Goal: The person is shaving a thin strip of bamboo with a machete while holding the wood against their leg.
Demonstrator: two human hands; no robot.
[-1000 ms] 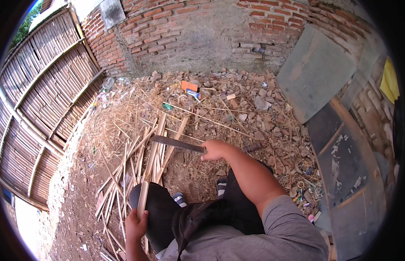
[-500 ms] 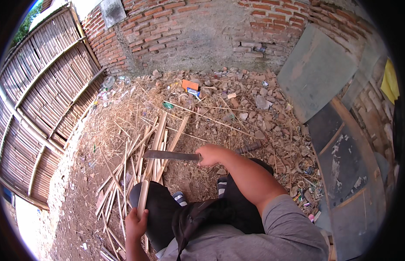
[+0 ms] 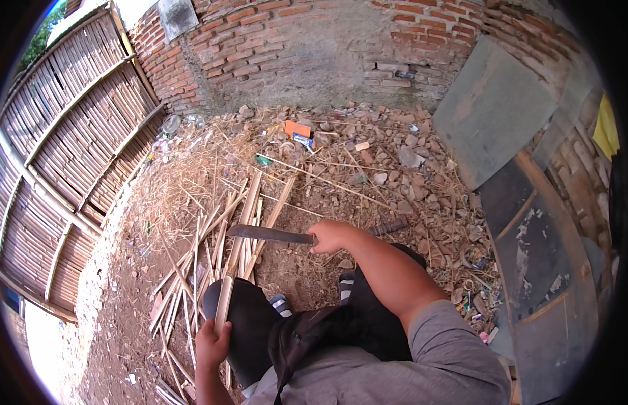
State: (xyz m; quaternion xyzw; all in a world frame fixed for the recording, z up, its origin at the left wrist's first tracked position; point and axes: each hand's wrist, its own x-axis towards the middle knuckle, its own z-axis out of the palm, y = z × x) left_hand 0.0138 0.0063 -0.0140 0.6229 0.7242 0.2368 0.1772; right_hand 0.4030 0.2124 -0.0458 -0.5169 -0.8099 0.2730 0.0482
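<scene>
My right hand (image 3: 331,236) is closed round the handle of a machete (image 3: 273,235). Its dark blade points left, across the upper part of some bamboo strips. Beside my left knee, my left hand (image 3: 211,339) grips a split bamboo strip (image 3: 223,300) near its lower end, the strip pointing away from me. Whether this strip runs on as the long piece under the blade, I cannot tell. A loose pile of bamboo strips (image 3: 186,270) lies on the ground to the left and ahead of my knees.
Ahead stands a brick wall (image 3: 294,61), with rubble (image 3: 408,162) and litter along its foot. A bamboo fence (image 3: 78,155) rises at the left. Grey sheets (image 3: 496,108) and a dark wooden panel (image 3: 530,250) lean at the right. Dry straw (image 3: 186,155) covers ground beyond the pile.
The machete's tip has risen slightly away from me, so the blade now slants a little. My left hand keeps its grip on the bamboo strip, almost unmoved.
</scene>
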